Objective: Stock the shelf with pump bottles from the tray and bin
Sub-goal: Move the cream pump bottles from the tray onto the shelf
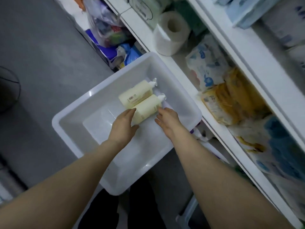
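1. Nearest the camera, two bare forearms reached forward over the bin point(69, 120), a white tub sitting just beside the shelf point(183, 75).
2. The left hand point(123, 125) lay against the left side of the near bottle point(146, 109), fingers fairly straight; the right hand point(167, 119) touched its right side, fingers relaxed. Neither had curled round it, so the hold looked like an open two-sided clasp, not yet a lift.
3. The near bottle lay on its side mid-bin, pump toward the far corner; the far bottle point(134, 95) lay touching it, nearer the far left wall.
4. No tray could be told apart from the bin.
5. The shelf held a paper roll point(171, 33) and soft packs point(219, 100); no pump bottles showed clearly there.
6. Judged from this, two bottles were left to shelve, and stocking was unfinished.
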A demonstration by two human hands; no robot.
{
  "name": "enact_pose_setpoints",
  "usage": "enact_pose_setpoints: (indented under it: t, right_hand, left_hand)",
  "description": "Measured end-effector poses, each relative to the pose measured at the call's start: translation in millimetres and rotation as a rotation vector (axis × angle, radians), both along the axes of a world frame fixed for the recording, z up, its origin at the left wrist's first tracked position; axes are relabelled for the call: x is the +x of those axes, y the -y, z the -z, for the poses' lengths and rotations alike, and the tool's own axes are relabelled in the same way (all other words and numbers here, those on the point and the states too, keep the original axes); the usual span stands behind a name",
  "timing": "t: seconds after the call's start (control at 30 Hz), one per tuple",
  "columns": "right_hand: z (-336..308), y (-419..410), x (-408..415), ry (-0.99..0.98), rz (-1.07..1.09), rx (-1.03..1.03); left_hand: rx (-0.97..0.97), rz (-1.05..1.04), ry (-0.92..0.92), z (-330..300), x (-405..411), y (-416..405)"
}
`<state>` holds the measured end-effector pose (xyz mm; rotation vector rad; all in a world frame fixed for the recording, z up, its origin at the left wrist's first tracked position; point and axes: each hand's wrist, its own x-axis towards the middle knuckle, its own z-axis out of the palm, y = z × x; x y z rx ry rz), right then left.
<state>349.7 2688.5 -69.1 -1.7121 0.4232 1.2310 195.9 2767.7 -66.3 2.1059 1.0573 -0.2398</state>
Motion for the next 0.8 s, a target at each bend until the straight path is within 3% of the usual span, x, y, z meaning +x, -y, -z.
enact_pose_setpoints:
  t: [0.27, 0.47, 0.67, 0.8]
  right_hand:
    - [40, -11, 11, -0.089, 0.100, 0.031]
    - [49, -7, 12, -0.089, 0.106, 0.009]
    - [31, -7, 12, -0.083, 0.064, 0.021]
    - [7, 3, 1, -0.143, 0.123, 0.018]
  left_hand:
    - [0.183, -0.025, 0.087, 39, 19, 14]
    - [0.173, 0.020, -0.098, 49, 37, 24]
    - [0.008, -0.033, -0.101, 40, 38, 11]
    - [-0.286, -0.153, -0.089, 14, 23, 2]
